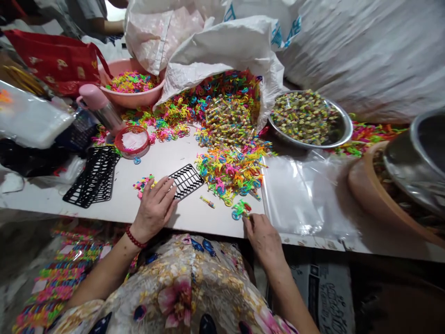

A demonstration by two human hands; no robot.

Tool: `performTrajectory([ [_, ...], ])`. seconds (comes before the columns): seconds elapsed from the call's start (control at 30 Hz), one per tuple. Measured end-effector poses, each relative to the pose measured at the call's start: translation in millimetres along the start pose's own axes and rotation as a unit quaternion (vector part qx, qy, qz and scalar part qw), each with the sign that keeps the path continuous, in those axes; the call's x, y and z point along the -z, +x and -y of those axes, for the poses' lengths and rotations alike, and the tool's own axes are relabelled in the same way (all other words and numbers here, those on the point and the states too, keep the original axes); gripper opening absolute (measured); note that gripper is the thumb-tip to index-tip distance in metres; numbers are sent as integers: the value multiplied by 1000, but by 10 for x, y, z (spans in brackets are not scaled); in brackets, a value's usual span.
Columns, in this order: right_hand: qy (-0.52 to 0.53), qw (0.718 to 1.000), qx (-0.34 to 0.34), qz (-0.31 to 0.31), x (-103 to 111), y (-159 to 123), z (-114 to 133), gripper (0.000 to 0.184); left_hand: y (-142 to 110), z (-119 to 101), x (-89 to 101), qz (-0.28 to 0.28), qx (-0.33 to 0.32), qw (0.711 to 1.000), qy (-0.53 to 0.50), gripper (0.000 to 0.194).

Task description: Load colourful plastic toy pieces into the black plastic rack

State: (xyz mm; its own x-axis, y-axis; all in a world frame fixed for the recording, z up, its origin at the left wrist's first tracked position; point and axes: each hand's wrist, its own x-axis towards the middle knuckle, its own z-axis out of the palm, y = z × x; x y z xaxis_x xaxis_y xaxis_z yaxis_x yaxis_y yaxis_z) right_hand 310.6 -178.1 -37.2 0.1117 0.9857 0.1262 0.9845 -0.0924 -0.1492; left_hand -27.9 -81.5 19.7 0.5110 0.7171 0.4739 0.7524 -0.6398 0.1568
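Observation:
My left hand [157, 204] lies with fingers stretched out over the left end of a black plastic grid tray [189, 182]. Small multicoloured pieces [140, 185] show just beyond its fingertips. My right hand [263, 234] is closed near the table's front edge, thumb and fingers together. At its fingertips are green and blue plastic toy pieces [239, 209]; whether it grips one is hidden. Between the hands lies a small patterned tube [207, 201]. Behind it spreads a pile of bright plastic pieces [231, 171].
Clear plastic bags [295, 195] lie at right. Behind stand a metal bowl [347, 132], an opened white sack [222, 44] and a pink basin [139, 98]. At left are stacked black grids [93, 178], a red basket [122, 150] and a pink-topped flask [93, 97]. An orange tub [365, 176] stands far right.

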Motion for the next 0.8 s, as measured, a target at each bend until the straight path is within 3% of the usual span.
performTrajectory([
  [0.1,36,999,-10,-34,74,46,37,33,26,107,-15,5,80,995,63,39],
  [0.2,168,985,-21,-43,128,212,252,27,-7,256,-16,16,132,987,93,37],
  [0.27,288,958,4,9,114,389,550,24,-45,349,-32,15,135,987,87,35],
  [0.4,461,874,110,107,-28,825,1371,19,-105,473,-87,-6,114,992,54,33],
  [0.5,484,850,175,112,-196,1152,1873,17,-128,502,-112,-17,96,994,38,34],
  [0.57,477,851,187,120,-310,1330,2068,16,-140,511,-119,-21,88,995,32,38],
  [0.7,456,862,166,145,-477,1513,2210,12,-166,542,-126,-18,81,996,18,50],
  [0.8,438,861,198,167,-521,1533,2220,12,-176,564,-126,-8,78,997,8,56],
])
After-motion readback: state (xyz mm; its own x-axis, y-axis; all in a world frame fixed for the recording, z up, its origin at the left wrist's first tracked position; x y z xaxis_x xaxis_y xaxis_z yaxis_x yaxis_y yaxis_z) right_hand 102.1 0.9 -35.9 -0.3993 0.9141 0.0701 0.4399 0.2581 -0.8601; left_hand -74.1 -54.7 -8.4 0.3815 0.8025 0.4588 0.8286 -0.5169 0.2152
